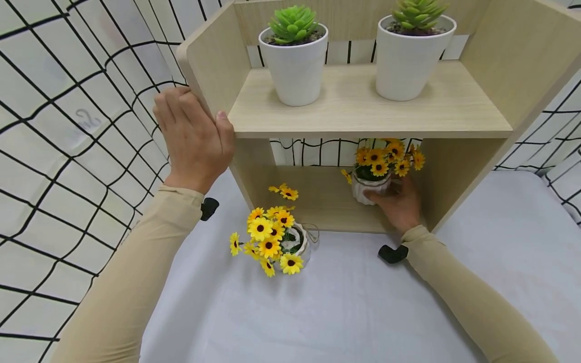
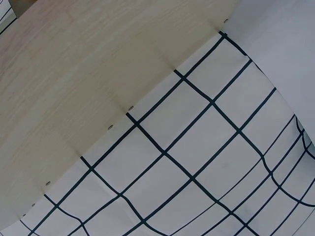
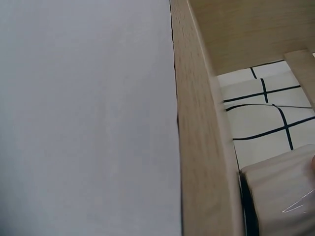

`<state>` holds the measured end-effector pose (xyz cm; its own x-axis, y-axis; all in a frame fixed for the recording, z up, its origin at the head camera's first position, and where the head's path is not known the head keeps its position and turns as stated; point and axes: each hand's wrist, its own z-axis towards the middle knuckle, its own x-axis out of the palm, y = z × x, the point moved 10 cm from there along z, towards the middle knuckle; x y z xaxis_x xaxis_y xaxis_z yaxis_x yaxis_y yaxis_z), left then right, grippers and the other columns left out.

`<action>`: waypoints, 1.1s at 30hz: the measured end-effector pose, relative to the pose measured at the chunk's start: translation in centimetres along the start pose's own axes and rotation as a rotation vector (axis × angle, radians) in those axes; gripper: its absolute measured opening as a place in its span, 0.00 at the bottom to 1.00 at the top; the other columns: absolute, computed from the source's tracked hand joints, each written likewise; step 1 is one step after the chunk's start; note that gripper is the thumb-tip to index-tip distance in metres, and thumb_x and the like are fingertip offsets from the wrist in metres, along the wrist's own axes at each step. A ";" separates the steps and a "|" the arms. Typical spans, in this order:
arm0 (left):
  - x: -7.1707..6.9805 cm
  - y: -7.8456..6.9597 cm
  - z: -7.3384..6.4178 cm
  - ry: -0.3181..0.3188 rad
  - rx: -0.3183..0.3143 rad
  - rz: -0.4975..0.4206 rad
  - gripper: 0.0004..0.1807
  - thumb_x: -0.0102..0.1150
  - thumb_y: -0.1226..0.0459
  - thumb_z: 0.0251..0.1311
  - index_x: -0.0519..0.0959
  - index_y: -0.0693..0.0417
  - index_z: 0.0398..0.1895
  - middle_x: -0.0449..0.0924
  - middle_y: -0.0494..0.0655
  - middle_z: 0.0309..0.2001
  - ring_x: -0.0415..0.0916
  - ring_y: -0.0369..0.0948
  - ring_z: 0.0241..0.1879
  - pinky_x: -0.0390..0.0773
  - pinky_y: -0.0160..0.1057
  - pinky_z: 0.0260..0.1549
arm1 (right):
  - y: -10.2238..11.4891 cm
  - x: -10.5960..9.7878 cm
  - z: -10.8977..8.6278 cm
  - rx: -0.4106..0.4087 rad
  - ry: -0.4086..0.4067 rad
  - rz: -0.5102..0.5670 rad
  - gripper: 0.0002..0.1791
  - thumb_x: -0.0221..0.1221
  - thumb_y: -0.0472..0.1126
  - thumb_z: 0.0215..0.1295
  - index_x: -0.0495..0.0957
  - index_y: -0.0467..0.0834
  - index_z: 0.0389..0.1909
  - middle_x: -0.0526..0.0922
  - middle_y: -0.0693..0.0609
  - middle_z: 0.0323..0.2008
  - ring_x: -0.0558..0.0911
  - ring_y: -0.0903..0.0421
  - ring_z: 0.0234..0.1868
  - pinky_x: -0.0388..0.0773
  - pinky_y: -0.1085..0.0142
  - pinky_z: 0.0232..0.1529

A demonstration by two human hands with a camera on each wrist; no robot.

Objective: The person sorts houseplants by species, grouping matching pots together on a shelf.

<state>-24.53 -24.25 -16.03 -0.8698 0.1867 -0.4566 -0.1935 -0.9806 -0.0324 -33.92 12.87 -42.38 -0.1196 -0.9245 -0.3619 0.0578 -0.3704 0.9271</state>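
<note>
My left hand (image 1: 192,136) grips the left side panel of a light wooden shelf (image 1: 367,134), fingers on its outer face and thumb at the front edge. In the lower compartment, my right hand (image 1: 401,204) holds a white pot of orange-yellow flowers (image 1: 371,189) from its right side, thumb across the front. Part of that hand is hidden behind the pot. A similar pale pot (image 3: 283,191) shows in the right wrist view, with a fingertip at its edge. Another pot of yellow flowers (image 1: 270,237) stands in front of the shelf's lower left.
Two white pots with green succulents, a left one (image 1: 295,70) and a right one (image 1: 410,63), stand on the upper board. Black wire grid (image 1: 68,156) rises close on the left and also behind the shelf. A white cloth (image 1: 290,317) covers the table.
</note>
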 end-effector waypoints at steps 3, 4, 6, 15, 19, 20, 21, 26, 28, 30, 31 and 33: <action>0.0 -0.1 0.0 0.004 -0.001 -0.002 0.22 0.32 0.55 0.70 0.62 0.64 0.55 0.64 0.65 0.50 0.58 0.58 0.51 0.56 0.56 0.53 | -0.2 -0.3 -0.1 0.014 -0.009 0.016 0.47 0.76 0.47 0.55 0.62 0.45 0.73 0.72 0.39 0.69 0.74 0.38 0.70 0.73 0.44 0.70; 0.0 -0.1 0.0 0.005 -0.001 -0.002 0.22 0.32 0.55 0.70 0.62 0.64 0.55 0.64 0.65 0.50 0.58 0.58 0.51 0.56 0.56 0.53 | -0.3 -0.4 -0.2 0.017 -0.011 0.018 0.48 0.76 0.47 0.55 0.62 0.45 0.73 0.72 0.39 0.69 0.75 0.39 0.70 0.73 0.45 0.69; 0.0 -0.2 0.0 0.004 -0.001 -0.002 0.22 0.32 0.55 0.70 0.62 0.64 0.55 0.64 0.65 0.50 0.58 0.59 0.51 0.56 0.56 0.53 | -0.4 -0.6 -0.4 0.020 -0.016 0.019 0.48 0.76 0.48 0.54 0.63 0.46 0.73 0.73 0.40 0.68 0.76 0.40 0.69 0.74 0.47 0.67; 0.1 -0.1 -0.1 0.001 -0.004 -0.002 0.22 0.32 0.55 0.70 0.62 0.65 0.55 0.64 0.65 0.49 0.58 0.59 0.51 0.56 0.57 0.53 | -0.9 -0.8 -0.8 0.041 0.024 -0.014 0.47 0.75 0.51 0.56 0.63 0.44 0.73 0.73 0.39 0.69 0.76 0.38 0.68 0.74 0.45 0.68; 0.0 -0.1 -0.1 -0.009 0.000 -0.011 0.22 0.32 0.55 0.70 0.62 0.65 0.54 0.64 0.65 0.49 0.58 0.59 0.51 0.56 0.57 0.53 | -1.1 -0.6 -1.2 0.037 0.065 -0.057 0.48 0.73 0.54 0.58 0.62 0.44 0.75 0.71 0.39 0.73 0.73 0.38 0.72 0.71 0.43 0.70; 0.0 -0.1 -0.1 -0.013 0.001 -0.015 0.22 0.32 0.55 0.70 0.62 0.65 0.54 0.64 0.66 0.49 0.58 0.59 0.51 0.56 0.57 0.52 | -1.2 -0.6 -1.5 0.033 0.075 -0.067 0.48 0.73 0.55 0.59 0.62 0.45 0.75 0.71 0.39 0.73 0.73 0.38 0.72 0.71 0.42 0.70; 0.0 0.0 -0.1 -0.016 0.001 -0.017 0.22 0.32 0.55 0.70 0.62 0.64 0.54 0.64 0.66 0.49 0.58 0.59 0.51 0.56 0.57 0.52 | -1.3 -0.5 -1.7 0.028 0.089 -0.077 0.48 0.72 0.55 0.60 0.61 0.46 0.76 0.70 0.40 0.74 0.72 0.38 0.74 0.70 0.42 0.71; 0.0 0.0 -0.2 -0.023 -0.002 -0.027 0.22 0.32 0.55 0.70 0.62 0.65 0.54 0.64 0.65 0.49 0.58 0.59 0.51 0.56 0.57 0.52 | -1.4 -0.5 -3.3 0.008 0.140 -0.068 0.49 0.71 0.54 0.62 0.57 0.49 0.79 0.67 0.42 0.76 0.69 0.40 0.76 0.69 0.43 0.73; 0.0 0.0 -0.2 -0.021 -0.001 -0.026 0.23 0.32 0.55 0.70 0.62 0.65 0.55 0.64 0.65 0.49 0.58 0.59 0.51 0.56 0.57 0.52 | -1.4 -0.5 -3.9 0.025 0.149 -0.043 0.51 0.70 0.54 0.62 0.54 0.48 0.80 0.66 0.42 0.77 0.68 0.41 0.77 0.69 0.44 0.74; 0.0 0.0 -0.1 -0.021 0.000 -0.026 0.23 0.31 0.55 0.70 0.62 0.65 0.55 0.64 0.65 0.49 0.58 0.59 0.51 0.55 0.57 0.52 | -1.4 -0.6 -4.6 0.056 0.146 -0.028 0.51 0.70 0.54 0.62 0.54 0.48 0.80 0.66 0.41 0.76 0.69 0.40 0.75 0.69 0.45 0.73; 0.0 -0.1 -0.1 -0.022 0.000 -0.028 0.23 0.31 0.55 0.70 0.62 0.65 0.55 0.64 0.65 0.49 0.58 0.59 0.51 0.55 0.57 0.52 | -1.4 -0.6 -5.0 0.071 0.144 -0.024 0.51 0.70 0.54 0.62 0.54 0.47 0.80 0.67 0.41 0.75 0.71 0.41 0.74 0.71 0.47 0.72; 0.0 -0.1 0.0 -0.026 0.000 -0.033 0.23 0.31 0.55 0.69 0.63 0.65 0.55 0.65 0.66 0.49 0.58 0.59 0.50 0.55 0.57 0.52 | -1.2 -0.5 -5.6 0.089 0.135 -0.018 0.48 0.70 0.52 0.63 0.56 0.46 0.79 0.69 0.41 0.73 0.74 0.42 0.71 0.74 0.54 0.68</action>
<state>-24.48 -24.16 -16.04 -0.8743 0.2206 -0.4324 -0.2222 -0.9738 -0.0474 -28.35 13.29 -43.81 0.0152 -0.9237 -0.3828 -0.0324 -0.3831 0.9231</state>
